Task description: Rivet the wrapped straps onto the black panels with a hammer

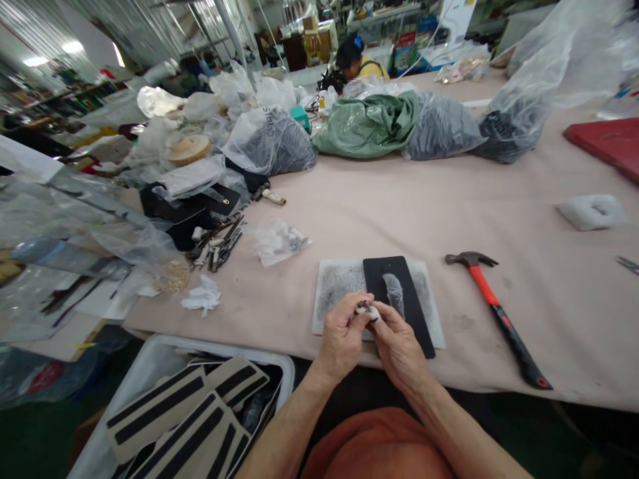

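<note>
My left hand (pixel 343 336) and my right hand (pixel 401 340) meet close to the table's front edge. Between their closed fingertips is a small whitish piece with dark bits (pixel 368 311), too small to name. Just beyond the fingers lies a flat black panel (pixel 417 293), with a strip wrapped in clear plastic (pixel 394 293) on it. Under the panel is a pale slab with grey speckles (pixel 339 283). To the right, a claw hammer (pixel 492 299) with a red and black handle rests on the cloth.
A white bin (pixel 170 342) of beige panels with black stripes stands at lower left. Left on the table are a small plastic bag (pixel 280 243) and several thin tools (pixel 219 246). Filled bags, one green (pixel 367 126), line the back. A person (pixel 357 63) sits beyond.
</note>
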`<state>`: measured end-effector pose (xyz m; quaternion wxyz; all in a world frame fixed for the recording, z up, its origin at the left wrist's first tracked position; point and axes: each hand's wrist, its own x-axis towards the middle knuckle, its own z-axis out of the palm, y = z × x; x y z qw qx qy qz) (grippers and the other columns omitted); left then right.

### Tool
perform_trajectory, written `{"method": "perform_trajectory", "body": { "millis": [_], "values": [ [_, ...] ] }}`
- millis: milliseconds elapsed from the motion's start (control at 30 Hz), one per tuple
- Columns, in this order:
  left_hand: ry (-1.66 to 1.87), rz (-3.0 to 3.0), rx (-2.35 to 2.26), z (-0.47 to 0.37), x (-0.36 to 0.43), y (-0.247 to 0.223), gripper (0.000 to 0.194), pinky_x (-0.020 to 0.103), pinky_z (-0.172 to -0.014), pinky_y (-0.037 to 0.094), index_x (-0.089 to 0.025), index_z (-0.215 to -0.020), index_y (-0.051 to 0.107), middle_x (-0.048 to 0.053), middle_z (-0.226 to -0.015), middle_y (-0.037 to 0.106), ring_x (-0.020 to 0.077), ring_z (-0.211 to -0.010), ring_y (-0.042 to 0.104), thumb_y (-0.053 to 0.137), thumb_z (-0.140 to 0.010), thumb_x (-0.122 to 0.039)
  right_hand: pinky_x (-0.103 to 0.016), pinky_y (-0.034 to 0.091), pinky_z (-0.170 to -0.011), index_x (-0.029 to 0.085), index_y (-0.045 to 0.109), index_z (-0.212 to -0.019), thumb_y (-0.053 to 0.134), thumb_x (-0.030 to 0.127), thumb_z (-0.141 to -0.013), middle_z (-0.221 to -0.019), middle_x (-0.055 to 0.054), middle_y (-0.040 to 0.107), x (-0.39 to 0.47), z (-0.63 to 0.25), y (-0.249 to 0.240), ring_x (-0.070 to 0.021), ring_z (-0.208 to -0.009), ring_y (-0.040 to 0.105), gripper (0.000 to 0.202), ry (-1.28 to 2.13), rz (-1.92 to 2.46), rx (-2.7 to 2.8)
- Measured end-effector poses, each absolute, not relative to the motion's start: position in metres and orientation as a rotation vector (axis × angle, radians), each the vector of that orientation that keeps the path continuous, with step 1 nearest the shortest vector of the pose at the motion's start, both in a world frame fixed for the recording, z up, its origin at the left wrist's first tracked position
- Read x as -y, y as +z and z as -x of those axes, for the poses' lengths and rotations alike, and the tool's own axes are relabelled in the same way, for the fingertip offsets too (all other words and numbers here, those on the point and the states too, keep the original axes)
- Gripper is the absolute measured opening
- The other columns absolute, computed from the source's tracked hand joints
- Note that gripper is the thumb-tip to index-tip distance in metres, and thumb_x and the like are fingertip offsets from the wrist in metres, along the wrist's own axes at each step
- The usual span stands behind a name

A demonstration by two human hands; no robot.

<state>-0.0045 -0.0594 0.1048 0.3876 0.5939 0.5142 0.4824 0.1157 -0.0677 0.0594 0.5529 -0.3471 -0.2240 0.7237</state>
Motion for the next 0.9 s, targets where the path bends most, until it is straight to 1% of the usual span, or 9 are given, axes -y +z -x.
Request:
{"method": "perform_trajectory", "body": {
  "millis": [133,267,500,633,800,900],
  "values": [
    [1.254,-1.589,-1.292,0.004,0.061,0.105,0.022,0.037,-0.103,0.053,-0.022,-0.109,0.069,0.006,-0.116,0.072,0.0193,-0.112,0.065,0.055,-0.093,-0.016,-0.035,0.046,-0.104,0.032,0.076,-0.104,0.084,0.043,-0.074,-0.112,-0.001,0.072,0.068,-0.115,0.058,-0.0186,-0.106,0.062,0.034,1.717,0.797,0.522],
    [1.27,-1.648,-1.258,0.004,0.062,0.106,0.023,0.037,-0.104,0.053,-0.023,-0.109,0.069,0.006,-0.118,0.072,0.0189,-0.114,0.065,0.054,-0.094,-0.015,-0.033,0.045,-0.104,0.031,0.076,-0.104,0.084,0.043,-0.073,-0.11,0.0,0.071,0.067,-0.115,0.059,-0.0179,-0.106,0.06,0.034,1.744,0.759,0.524],
    [1.272,-1.681,-1.238,0.005,0.065,0.104,0.022,0.038,-0.103,0.054,-0.022,-0.109,0.069,0.007,-0.119,0.071,0.0187,-0.114,0.066,0.052,-0.096,-0.016,-0.036,0.042,-0.108,0.032,0.076,-0.103,0.085,0.043,-0.072,-0.113,0.001,0.07,0.069,-0.116,0.053,-0.0184,-0.109,0.059,0.034,1.776,0.753,0.521],
    [1.259,-1.67,-1.251,0.004,0.066,0.102,0.022,0.036,-0.103,0.054,-0.023,-0.108,0.069,0.006,-0.118,0.072,0.0181,-0.113,0.066,0.053,-0.095,-0.016,-0.033,0.042,-0.108,0.032,0.076,-0.104,0.085,0.042,-0.072,-0.113,0.002,0.07,0.069,-0.116,0.051,-0.0171,-0.11,0.059,0.035,1.792,0.728,0.509],
    [1.247,-1.666,-1.238,0.004,0.065,0.1,0.02,0.038,-0.103,0.053,-0.023,-0.107,0.07,0.007,-0.119,0.071,0.0189,-0.114,0.066,0.053,-0.096,-0.02,-0.029,0.044,-0.104,0.032,0.076,-0.103,0.085,0.04,-0.073,-0.11,0.003,0.07,0.069,-0.117,0.048,-0.0149,-0.106,0.06,0.033,1.817,0.693,0.473],
    [1.252,-1.638,-1.21,0.004,0.065,0.098,0.019,0.037,-0.104,0.053,-0.022,-0.106,0.07,0.007,-0.119,0.071,0.0188,-0.115,0.065,0.053,-0.097,-0.02,-0.033,0.045,-0.104,0.031,0.076,-0.101,0.085,0.04,-0.071,-0.109,0.002,0.071,0.069,-0.117,0.047,-0.0166,-0.103,0.061,0.033,1.814,0.708,0.461]
  ]
}}
